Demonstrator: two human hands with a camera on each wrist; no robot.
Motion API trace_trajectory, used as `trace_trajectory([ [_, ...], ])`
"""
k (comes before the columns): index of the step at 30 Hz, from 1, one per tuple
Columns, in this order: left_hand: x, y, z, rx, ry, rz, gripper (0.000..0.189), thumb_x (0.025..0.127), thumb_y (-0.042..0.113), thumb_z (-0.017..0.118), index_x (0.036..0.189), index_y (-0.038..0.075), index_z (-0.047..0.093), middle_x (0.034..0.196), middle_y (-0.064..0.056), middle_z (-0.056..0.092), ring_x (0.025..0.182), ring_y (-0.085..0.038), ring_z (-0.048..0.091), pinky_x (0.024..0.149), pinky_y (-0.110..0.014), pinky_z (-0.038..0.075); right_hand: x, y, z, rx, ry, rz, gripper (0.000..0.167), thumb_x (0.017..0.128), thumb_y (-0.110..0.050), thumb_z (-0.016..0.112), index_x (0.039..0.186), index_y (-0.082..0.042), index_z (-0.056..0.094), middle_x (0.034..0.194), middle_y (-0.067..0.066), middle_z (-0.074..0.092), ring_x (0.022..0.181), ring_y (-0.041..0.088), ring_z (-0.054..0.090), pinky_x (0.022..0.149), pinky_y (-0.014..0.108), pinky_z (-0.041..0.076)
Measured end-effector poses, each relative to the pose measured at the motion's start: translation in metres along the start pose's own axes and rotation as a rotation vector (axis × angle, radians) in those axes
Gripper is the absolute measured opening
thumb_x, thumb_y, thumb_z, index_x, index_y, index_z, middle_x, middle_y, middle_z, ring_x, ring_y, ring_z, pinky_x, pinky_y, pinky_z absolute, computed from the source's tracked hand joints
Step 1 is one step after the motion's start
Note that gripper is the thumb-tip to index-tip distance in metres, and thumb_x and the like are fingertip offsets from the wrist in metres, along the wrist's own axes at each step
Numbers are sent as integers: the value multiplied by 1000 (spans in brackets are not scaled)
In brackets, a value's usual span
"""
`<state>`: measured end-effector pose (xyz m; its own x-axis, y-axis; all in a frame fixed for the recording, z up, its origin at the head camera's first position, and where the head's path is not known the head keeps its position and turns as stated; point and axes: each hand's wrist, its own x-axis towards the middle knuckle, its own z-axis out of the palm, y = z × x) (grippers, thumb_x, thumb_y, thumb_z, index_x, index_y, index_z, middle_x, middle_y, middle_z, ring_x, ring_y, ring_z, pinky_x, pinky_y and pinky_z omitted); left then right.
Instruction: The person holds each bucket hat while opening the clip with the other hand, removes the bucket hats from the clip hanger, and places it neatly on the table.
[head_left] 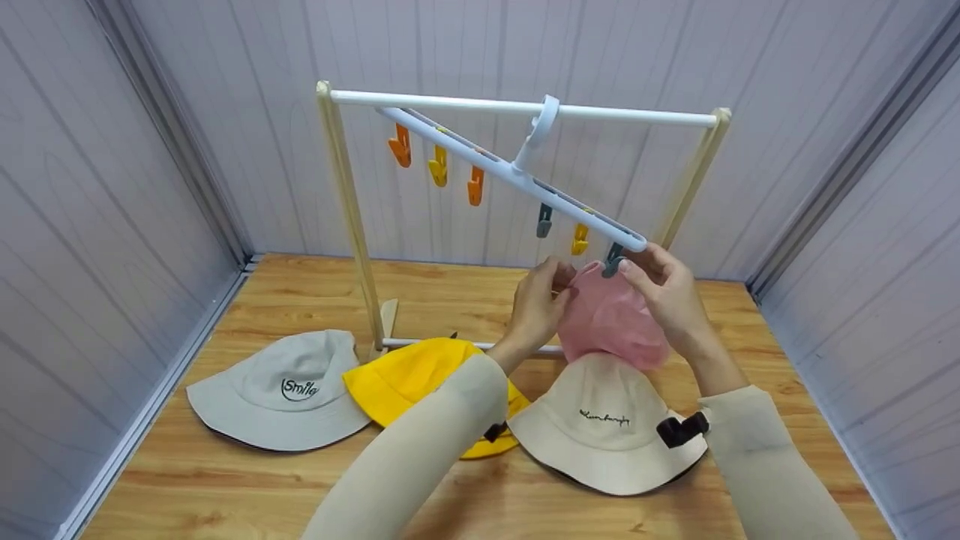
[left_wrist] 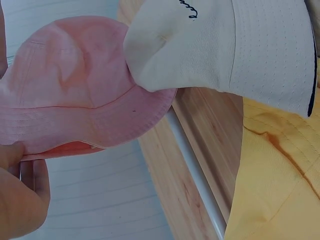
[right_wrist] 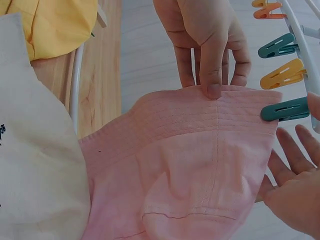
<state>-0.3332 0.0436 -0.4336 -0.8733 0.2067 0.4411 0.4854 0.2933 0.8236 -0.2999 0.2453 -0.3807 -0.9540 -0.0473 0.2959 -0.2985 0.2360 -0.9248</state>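
Observation:
A pink bucket hat (head_left: 611, 319) hangs at the low right end of a pale blue clip hanger (head_left: 480, 159). My left hand (head_left: 538, 304) pinches its brim between thumb and fingers, also plain in the left wrist view, where the left hand (left_wrist: 25, 195) is at lower left. A dark green clip (right_wrist: 285, 110) overlaps the brim's corner in the right wrist view. Beside that clip is my right hand (head_left: 667, 292), thumb close to the clip; the right wrist view shows its fingers spread apart. Whether the thumb touches the clip I cannot tell.
The hanger tilts from a white rail (head_left: 450, 101) on a wooden-sided stand, with orange, yellow and green clips (head_left: 544, 221) along it. On the wooden table (head_left: 247, 487) lie a grey hat (head_left: 292, 390), a yellow hat (head_left: 412, 371) and a cream hat (head_left: 607, 420).

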Motion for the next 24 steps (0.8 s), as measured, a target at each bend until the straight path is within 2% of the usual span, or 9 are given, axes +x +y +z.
trace_trajectory([
  [10,-1,3,1,6,18,19,16,100,-1,71,112,5,64,106,-7,69,97,-14,67,86,-19,58,5,3,3,201,-54,-12,48,109,-19,62,152,1,53,134,0,72,126,18,62,104,25,48],
  [13,-2,3,2,5,19,15,16,100,-2,70,113,5,64,106,-7,69,96,-14,67,86,-19,58,7,3,5,241,-62,-13,47,109,-18,62,151,2,53,134,1,73,126,18,63,108,25,48],
  [20,-4,5,2,12,24,11,17,100,-1,70,113,6,63,106,-7,68,97,-14,66,86,-19,57,10,5,6,259,-35,-23,46,109,-17,61,149,5,52,130,8,74,124,19,67,108,25,49],
  [24,-4,6,2,26,32,14,15,100,0,72,112,6,64,106,-7,68,96,-14,66,84,-18,57,11,4,7,236,-22,-27,46,109,-18,62,147,6,53,127,5,76,127,22,67,107,24,51],
])
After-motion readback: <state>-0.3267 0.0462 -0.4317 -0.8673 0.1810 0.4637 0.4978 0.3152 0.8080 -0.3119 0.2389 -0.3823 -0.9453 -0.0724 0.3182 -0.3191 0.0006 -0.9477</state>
